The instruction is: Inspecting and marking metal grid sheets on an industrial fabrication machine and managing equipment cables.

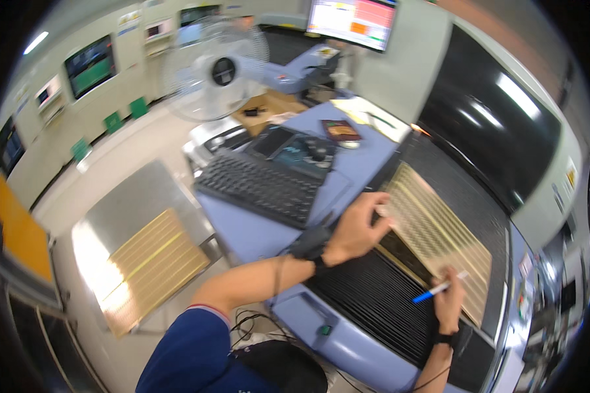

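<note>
A gold perforated sheet (pixel 436 232) lies on the black ribbed bed (pixel 380 298) at the table's right edge. The left hand (pixel 357 229) presses its near corner, fingers (pixel 381 211) curled onto it. The right hand (pixel 447 302), fingers closed, grips a blue pen (pixel 436 289) touching the sheet's lower edge.

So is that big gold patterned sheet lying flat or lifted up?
Flat. The gold sheet lies spread on the black ribbed surface; the left hand presses one edge, the right hand holds a pen.
</note>
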{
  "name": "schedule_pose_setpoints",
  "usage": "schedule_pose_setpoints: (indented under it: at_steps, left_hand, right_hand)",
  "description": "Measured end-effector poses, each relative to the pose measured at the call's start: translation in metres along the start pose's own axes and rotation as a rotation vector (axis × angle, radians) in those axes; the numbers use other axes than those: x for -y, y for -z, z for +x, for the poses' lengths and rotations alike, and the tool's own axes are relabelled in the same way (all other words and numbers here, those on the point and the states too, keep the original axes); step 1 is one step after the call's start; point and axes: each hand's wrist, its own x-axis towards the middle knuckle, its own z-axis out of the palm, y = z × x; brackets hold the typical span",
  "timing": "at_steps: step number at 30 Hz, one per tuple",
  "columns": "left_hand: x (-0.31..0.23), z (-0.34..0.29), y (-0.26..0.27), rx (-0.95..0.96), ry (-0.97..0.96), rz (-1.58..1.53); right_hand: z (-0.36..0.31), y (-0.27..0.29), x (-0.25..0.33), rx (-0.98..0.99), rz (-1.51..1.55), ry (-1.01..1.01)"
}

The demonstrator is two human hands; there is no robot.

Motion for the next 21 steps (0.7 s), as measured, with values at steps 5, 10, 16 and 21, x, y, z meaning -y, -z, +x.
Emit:
schedule_pose_setpoints:
  at_steps: [5,10,16,21]
  left_hand:
    - [-0.005,-0.009,-0.006,0.080,-0.163,0.123]
    - [-0.002,-0.018,-0.012,0.171,-0.339,0.139]
    - [0.003,-0.018,-0.019,0.252,-0.396,0.178]
    - [0.010,-0.019,-0.019,0.308,-0.299,0.331]
  right_hand:
    - [0.040,0.060,-0.070,-0.502,-0.010,0.049]
    - [0.089,0.124,0.012,-0.762,0.379,-0.329]
    - [0.040,0.081,-0.107,-0.028,1.308,-0.111]
    - [-0.025,0.037,0.062,0.224,1.233,-0.680]
